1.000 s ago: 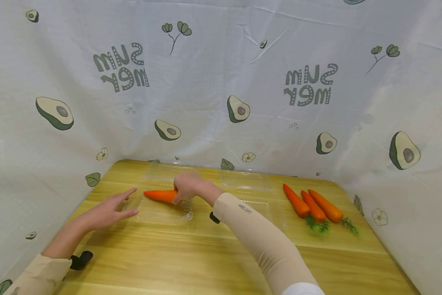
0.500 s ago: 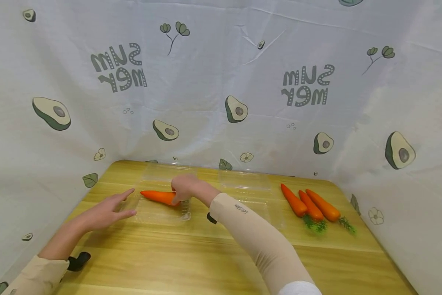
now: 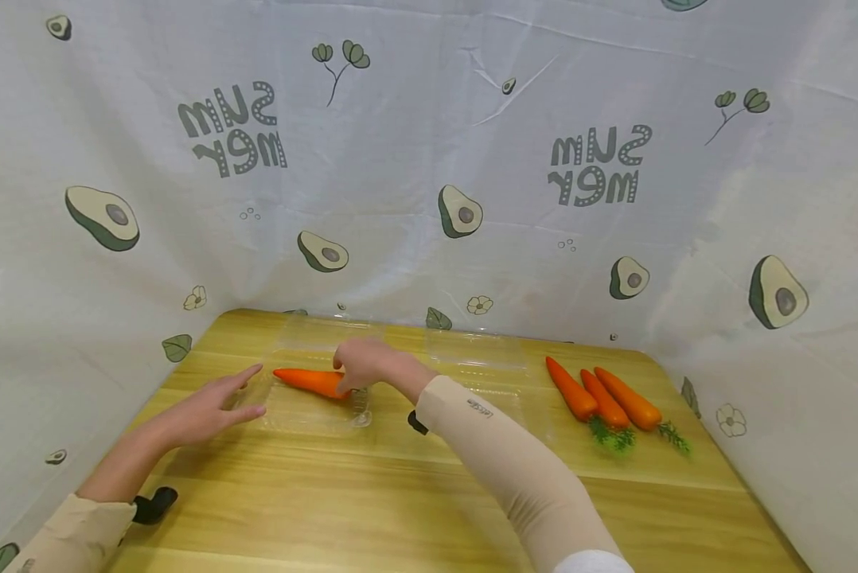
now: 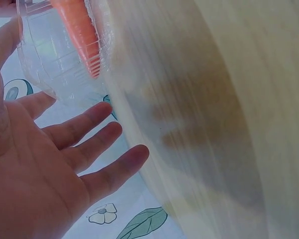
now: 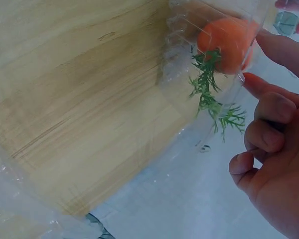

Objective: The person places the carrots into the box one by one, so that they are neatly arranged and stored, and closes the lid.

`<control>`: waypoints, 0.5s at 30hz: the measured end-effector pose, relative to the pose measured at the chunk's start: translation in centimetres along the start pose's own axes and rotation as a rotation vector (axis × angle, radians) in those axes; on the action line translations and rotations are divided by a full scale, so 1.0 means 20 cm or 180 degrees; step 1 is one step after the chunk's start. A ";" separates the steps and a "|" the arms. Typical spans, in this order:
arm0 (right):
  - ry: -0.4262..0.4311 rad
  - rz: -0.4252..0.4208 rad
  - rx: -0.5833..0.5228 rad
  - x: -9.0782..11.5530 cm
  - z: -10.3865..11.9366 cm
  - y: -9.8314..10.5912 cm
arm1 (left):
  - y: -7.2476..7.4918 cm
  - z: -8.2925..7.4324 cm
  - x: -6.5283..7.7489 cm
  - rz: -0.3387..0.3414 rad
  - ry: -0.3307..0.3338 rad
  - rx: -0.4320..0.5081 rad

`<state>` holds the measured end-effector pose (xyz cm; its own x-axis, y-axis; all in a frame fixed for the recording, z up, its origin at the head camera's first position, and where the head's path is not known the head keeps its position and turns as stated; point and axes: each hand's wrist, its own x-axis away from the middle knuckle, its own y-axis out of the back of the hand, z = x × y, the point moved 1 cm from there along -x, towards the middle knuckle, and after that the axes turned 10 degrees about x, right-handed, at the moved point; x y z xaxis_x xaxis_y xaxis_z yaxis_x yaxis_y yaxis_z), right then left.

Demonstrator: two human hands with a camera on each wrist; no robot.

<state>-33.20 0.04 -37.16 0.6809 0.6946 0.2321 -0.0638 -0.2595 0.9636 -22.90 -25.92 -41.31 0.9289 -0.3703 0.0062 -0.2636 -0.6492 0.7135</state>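
Observation:
An orange carrot (image 3: 310,382) lies in a clear plastic box (image 3: 314,418) at the left; its butt end and green sprig (image 5: 207,92) show in the right wrist view. My right hand (image 3: 372,366) is over this end. In the right wrist view its thumb and index finger stand apart, their tips right at the carrot's edge, while the other fingers are curled. My left hand (image 3: 210,410) stays beside the box's left side, fingers spread and holding nothing. In the left wrist view, its palm faces the box, where the carrot's pointed end (image 4: 82,40) shows.
A second clear plastic box (image 3: 497,398), partly hidden by the right sleeve, stands to the right with its lid (image 3: 475,350) folded back. Three more carrots (image 3: 611,400) with green tops lie at the table's right side. A printed curtain (image 3: 400,175) surrounds the wooden table (image 3: 314,501).
The right thumb and index finger look slightly looser about the carrot's end. The carrot stays in the box, and the left hand keeps its place. The head view shifts slightly.

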 end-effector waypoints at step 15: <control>0.0001 -0.0258 -0.0334 0.10 -0.08 0.05 | 0.00 0.00 0.00 -0.0022 -0.0008 -0.0008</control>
<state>-33.07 2.39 -35.57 0.6867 0.7107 0.1530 -0.0846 -0.1309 0.9878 -22.89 -25.94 -41.32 0.9300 -0.3675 -0.0006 -0.2564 -0.6500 0.7153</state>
